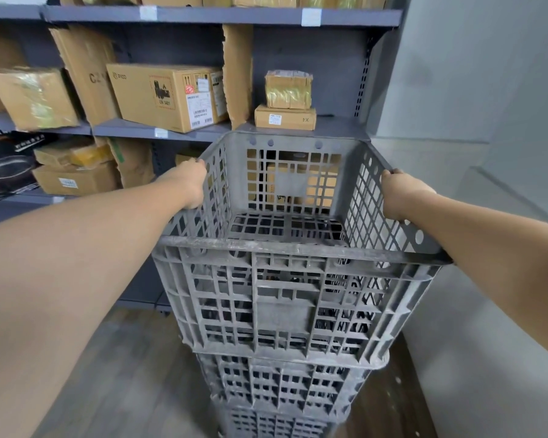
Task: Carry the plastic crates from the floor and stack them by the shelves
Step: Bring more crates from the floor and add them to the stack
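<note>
A grey plastic lattice crate (285, 306) is at the top of a stack, right in front of the grey shelves (178, 132). My left hand (192, 183) grips its left rim and my right hand (400, 194) grips its right rim, fingers curled over the edges. The crate is empty inside. Under it is a second grey crate (282, 387), and below that a third crate (276, 425) shows at the bottom edge. Whether the top crate rests fully on the one beneath, I cannot tell.
Cardboard boxes (168, 96) fill the shelves, with two small boxes (287, 116) just behind the crate's far rim. A grey wall (475, 90) runs close along the right side. Wooden floor (130, 374) lies to the left of the stack.
</note>
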